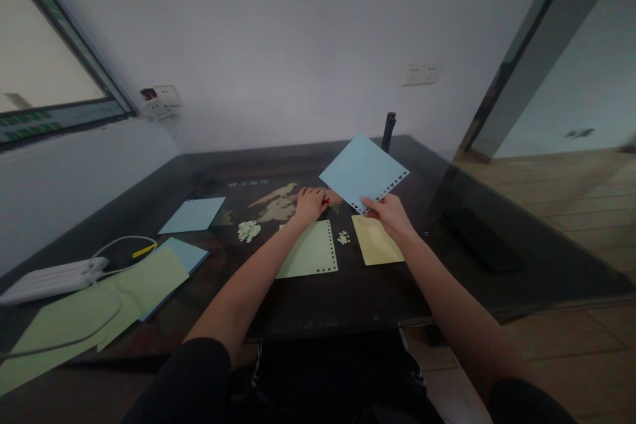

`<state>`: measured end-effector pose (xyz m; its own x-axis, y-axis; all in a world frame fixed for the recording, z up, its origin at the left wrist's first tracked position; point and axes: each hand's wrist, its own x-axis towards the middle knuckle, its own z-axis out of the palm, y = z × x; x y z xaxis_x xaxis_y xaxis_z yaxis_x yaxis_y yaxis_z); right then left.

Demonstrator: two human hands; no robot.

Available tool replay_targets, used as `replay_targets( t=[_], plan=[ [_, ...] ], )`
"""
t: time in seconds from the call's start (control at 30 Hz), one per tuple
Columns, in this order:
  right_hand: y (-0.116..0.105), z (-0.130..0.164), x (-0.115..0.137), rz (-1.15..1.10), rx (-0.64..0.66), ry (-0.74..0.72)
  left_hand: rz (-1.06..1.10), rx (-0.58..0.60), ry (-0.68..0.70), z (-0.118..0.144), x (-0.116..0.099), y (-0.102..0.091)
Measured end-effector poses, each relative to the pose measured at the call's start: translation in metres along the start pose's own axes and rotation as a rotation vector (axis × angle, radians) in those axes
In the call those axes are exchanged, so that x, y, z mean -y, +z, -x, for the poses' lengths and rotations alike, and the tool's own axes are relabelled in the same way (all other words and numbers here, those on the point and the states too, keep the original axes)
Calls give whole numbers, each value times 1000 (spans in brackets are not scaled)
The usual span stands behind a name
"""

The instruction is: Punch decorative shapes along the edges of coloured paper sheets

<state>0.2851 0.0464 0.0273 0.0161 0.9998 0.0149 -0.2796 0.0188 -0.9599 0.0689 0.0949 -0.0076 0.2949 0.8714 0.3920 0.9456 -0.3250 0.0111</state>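
My right hand [390, 213] pinches a light blue sheet of paper [362, 169] near its lower corner, holding it raised above the table. Small holes run along the two edges that meet at that corner. Over the table's middle, my left hand [312, 204] is closed around a small red object [325, 200], mostly hidden by the fingers. Below it lies a pale green sheet [311, 252] with holes along its right and bottom edges. A yellow sheet [375, 242] rests under my right hand. Between these sheets sits a small cluster of paper bits [343, 238].
A larger heap of paper bits [248, 232] lies left of centre. Farther left are a blue sheet [193, 215], stacked green sheets [124, 291] and a white power strip [54, 278] with a cable. A black flat object [479, 238] lies right; a dark upright object [388, 131] stands behind.
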Motion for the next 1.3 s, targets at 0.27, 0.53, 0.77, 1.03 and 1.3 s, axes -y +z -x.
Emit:
replay_targets(
  t=[0.27,0.53,0.77,1.03,1.3],
  plan=[
    [1,0,-3,61,23,-5,32,31,8,8,1,-7],
    [1,2,1,68,27,10,108,-18,-33,4,6,-9],
    [2,3,1,90,6,-1,396,-205,-369,14,59,-8],
    [2,2,-1,83,-6,-14,398,-205,-354,26,63,-2],
    [2,3,0,89,6,-11,177,-85,-248,30,43,-8]
  ],
)
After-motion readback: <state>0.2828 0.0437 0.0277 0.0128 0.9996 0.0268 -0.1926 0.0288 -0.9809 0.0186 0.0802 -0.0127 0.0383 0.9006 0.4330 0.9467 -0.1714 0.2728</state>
